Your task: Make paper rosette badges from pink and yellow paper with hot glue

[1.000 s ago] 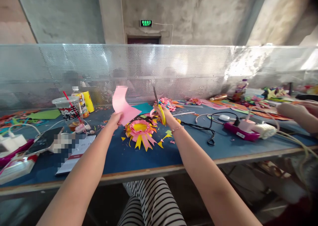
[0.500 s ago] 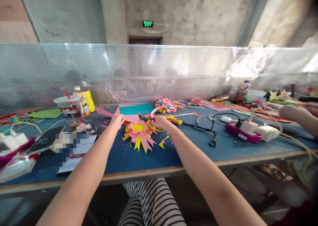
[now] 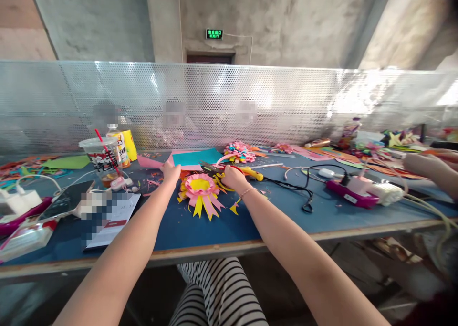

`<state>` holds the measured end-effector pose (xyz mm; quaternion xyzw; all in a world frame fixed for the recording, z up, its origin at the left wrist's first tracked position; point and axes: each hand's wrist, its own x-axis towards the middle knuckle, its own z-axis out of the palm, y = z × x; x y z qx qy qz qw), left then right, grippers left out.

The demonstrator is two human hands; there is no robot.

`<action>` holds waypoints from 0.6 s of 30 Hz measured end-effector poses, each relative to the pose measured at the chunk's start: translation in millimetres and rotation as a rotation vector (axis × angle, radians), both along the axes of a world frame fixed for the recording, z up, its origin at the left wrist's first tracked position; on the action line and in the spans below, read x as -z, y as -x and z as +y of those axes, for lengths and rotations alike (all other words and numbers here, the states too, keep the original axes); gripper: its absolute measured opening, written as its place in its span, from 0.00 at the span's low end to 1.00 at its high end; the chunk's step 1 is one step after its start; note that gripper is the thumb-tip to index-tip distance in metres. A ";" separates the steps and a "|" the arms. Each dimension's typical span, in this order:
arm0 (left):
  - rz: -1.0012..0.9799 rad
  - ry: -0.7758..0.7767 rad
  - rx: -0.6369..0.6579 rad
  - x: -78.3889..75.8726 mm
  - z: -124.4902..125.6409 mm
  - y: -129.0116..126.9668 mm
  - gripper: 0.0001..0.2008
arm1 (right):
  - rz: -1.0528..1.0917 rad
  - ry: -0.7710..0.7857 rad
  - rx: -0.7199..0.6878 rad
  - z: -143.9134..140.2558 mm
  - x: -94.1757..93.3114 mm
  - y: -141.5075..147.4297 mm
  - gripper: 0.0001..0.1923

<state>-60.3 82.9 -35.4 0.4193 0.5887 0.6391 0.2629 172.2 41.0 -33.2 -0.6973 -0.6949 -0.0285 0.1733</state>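
A pink and yellow paper flower (image 3: 201, 189) lies on the blue table (image 3: 186, 230) between my hands. My left hand (image 3: 171, 172) rests flat just left of it, fingertips at the edge of a pink sheet (image 3: 186, 167) that lies flat under a teal sheet (image 3: 195, 156). My right hand (image 3: 232, 176) is curled to the flower's right, closed on the yellow-handled scissors (image 3: 219, 177), which are low over the table and mostly hidden. A yellow tool (image 3: 253, 175) lies just behind that hand.
A plastic cup with a red straw (image 3: 98, 156), a phone (image 3: 64, 199) and a booklet (image 3: 110, 216) sit at the left. A black cable (image 3: 300, 192) and pink power strip (image 3: 348, 190) lie at the right, near another person's hand (image 3: 425, 166). A perforated metal screen (image 3: 272, 101) backs the table.
My left hand brought the raised pink sheet down flat on the table. My right hand lowered the upright scissors to the table beside the flower.
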 end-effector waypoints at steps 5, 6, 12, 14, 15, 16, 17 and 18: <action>0.150 -0.038 0.082 -3.2 2.1 -0.5 0.14 | 0.110 -0.202 -0.055 3.2 -9.5 -0.6 0.13; 0.179 -0.058 0.129 -4.2 2.7 -0.1 0.12 | 0.188 -0.251 -0.087 3.2 -13.4 -0.6 0.12; 0.536 -0.467 0.399 -18.5 -16.1 -8.3 0.31 | 0.944 -0.211 -0.502 -10.0 -33.3 7.1 0.14; 0.614 -0.515 0.509 -22.9 -28.1 -15.3 0.34 | 1.132 -0.117 -0.644 -17.9 -35.5 10.5 0.16; 0.638 -0.517 0.575 -24.5 -33.5 -18.8 0.33 | 1.194 -0.079 -0.686 -21.4 -36.0 11.9 0.16; 0.639 -0.513 0.619 -25.6 -38.0 -22.0 0.30 | 1.235 -0.048 -0.709 -24.3 -36.3 12.8 0.16; 0.626 -0.509 0.647 -26.2 -41.3 -24.6 0.26 | 1.260 -0.025 -0.719 -26.4 -36.6 13.4 0.17; 0.607 -0.505 0.661 -26.6 -43.4 -26.4 0.21 | 1.273 -0.010 -0.720 -27.6 -36.8 13.6 0.17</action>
